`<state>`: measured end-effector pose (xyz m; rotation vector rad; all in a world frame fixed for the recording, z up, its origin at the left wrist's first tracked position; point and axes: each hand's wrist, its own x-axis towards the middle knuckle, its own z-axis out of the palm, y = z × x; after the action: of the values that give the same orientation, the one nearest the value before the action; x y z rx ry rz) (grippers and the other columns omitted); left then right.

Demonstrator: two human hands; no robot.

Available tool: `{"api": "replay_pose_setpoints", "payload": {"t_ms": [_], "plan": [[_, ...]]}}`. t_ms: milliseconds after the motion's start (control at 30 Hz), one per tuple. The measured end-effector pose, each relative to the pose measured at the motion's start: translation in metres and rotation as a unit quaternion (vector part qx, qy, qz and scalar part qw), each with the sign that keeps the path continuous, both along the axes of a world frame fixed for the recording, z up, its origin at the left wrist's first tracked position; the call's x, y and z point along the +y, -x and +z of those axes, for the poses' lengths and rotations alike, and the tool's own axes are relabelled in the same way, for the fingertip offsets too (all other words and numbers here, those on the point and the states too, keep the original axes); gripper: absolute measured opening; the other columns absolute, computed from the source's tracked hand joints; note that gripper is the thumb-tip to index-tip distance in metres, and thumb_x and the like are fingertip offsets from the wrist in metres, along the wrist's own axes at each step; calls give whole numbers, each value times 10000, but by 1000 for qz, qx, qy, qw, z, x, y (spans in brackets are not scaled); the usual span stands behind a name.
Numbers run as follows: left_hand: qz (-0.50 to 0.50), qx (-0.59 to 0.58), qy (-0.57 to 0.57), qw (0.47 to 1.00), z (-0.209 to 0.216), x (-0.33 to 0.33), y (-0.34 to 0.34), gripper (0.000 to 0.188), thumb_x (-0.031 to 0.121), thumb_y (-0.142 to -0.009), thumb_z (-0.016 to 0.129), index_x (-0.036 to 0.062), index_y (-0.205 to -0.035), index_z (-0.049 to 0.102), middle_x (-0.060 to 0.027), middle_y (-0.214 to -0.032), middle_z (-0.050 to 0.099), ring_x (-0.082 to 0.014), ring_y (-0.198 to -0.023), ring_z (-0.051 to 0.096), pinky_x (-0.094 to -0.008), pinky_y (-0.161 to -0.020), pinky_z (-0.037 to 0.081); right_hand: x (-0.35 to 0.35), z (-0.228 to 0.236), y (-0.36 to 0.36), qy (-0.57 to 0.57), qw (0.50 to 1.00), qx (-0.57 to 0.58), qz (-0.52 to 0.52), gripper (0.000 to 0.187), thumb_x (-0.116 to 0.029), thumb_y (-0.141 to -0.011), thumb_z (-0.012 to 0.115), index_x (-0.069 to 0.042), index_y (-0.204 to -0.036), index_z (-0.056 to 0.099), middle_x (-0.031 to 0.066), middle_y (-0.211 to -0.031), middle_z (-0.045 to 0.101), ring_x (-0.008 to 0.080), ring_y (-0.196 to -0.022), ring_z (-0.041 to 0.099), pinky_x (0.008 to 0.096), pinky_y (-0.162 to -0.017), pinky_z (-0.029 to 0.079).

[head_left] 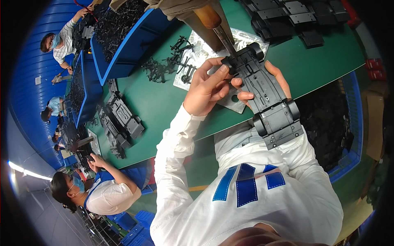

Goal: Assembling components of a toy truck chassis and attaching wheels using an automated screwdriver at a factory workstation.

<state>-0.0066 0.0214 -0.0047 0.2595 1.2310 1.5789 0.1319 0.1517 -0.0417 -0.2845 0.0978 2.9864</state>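
Observation:
A black plastic toy-car chassis (264,88) with rounded wheel arches is held up at a slant over the table's near edge. My right hand (281,80) grips it from beneath, its palm side at the right edge and fingertips curled over the left edge. With thumb and forefinger, my left hand (208,87) pinches the chassis's far left corner by a wheel arch. A tool with an amber handle (208,17) and a metal shaft slants down to the chassis's far end, beside my left fingertips. Its tip is hard to make out.
Small black plastic parts (158,69) lie on the green table (164,117) by a silvery plate (180,80). More chassis (123,117) are at left, black pieces (295,16) at far right. Blue bins (123,57) hold black parts. Co-workers (111,192) sit along the left.

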Motion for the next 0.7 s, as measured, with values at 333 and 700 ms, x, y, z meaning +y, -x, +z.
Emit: {"api": "replay_pose_setpoints", "payload": {"t_ms": [333,700], "plan": [[41,-40,-37,998,-9,7,-2,363,185,-985,606,0,-1252,445,-141,-896,628,-71,-628,470,-179,-522,313,5,-7,2,-1,1000,4,15,557,-407,-1021,417,43,-1348,437,248,-1182,544,283,-953,524,323,-630,468],[44,-34,-38,998,-6,14,0,334,208,-986,610,26,-1231,473,-136,-871,614,-78,-638,470,-185,-561,349,16,-6,7,-1,999,-27,28,516,-395,-1028,424,23,-1326,484,215,-1175,567,285,-958,526,329,-628,460]]}}
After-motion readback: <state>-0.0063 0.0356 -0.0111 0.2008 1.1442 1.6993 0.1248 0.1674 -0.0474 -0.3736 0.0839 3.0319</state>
